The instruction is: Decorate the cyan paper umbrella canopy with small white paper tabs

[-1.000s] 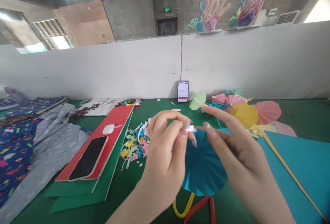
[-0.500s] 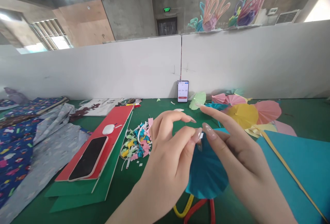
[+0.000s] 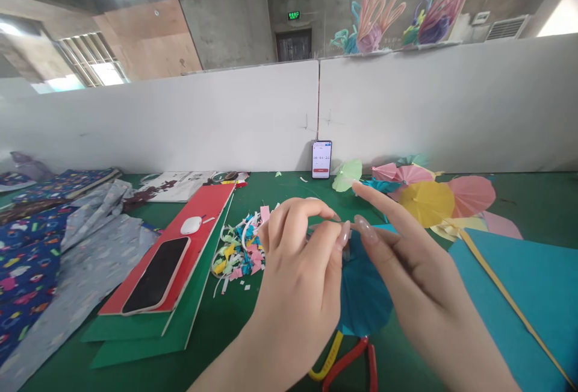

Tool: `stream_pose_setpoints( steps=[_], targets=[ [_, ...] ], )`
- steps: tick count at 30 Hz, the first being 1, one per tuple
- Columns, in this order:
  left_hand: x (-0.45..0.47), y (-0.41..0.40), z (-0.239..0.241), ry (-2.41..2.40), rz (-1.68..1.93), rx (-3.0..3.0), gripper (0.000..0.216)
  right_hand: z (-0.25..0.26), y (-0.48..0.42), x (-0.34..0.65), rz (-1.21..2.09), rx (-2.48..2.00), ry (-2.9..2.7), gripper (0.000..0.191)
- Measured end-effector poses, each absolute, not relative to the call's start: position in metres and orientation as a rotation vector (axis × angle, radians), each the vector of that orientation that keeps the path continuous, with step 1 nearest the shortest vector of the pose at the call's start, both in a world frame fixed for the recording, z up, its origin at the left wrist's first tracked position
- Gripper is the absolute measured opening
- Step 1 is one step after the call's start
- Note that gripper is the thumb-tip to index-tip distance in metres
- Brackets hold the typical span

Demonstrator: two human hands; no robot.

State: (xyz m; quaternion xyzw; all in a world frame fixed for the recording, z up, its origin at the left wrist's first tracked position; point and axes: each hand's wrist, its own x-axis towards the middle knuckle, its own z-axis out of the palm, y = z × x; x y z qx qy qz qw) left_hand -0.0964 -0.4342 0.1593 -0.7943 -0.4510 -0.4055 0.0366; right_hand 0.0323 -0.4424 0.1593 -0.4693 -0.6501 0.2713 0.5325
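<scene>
My left hand (image 3: pixel 298 277) and my right hand (image 3: pixel 406 277) meet above a blue pleated paper circle (image 3: pixel 365 295) over the green table. The fingertips of both hands pinch together at the circle's top edge, where a tiny white piece was visible earlier; it is hidden now. My right index finger points outward while thumb and middle finger close in. The blue circle is held between the two hands, mostly behind them.
Red and yellow scissor handles (image 3: pixel 347 362) lie under the hands. A heap of paper scraps (image 3: pixel 239 250), a black phone (image 3: pixel 156 274) on red card (image 3: pixel 198 211), an earbud case (image 3: pixel 190 225), patterned paper (image 3: pixel 40 253), a blue sheet (image 3: pixel 519 295), finished paper umbrellas (image 3: pixel 428 199) and an upright phone (image 3: pixel 321 159).
The small white piece pinched at the fingertips has gone from sight. Both hands have drawn closer over the blue circle, which has sunk a little behind them.
</scene>
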Motion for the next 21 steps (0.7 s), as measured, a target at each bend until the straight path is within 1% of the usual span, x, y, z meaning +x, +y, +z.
stream_pose_setpoints(
  steps=[15,21],
  targets=[
    [-0.0953,-0.4337,0.1605,-1.407,-1.214,-2.455,0.018,0.1587,-0.4424,0.0333,0.673,-1.158,-1.575,0.042],
    [-0.0905,-0.4357,0.1549,-1.418,-1.235,-2.323,0.019,0.1557,-0.4401,0.0304,0.648,-1.126,-1.582,0.042]
  ],
)
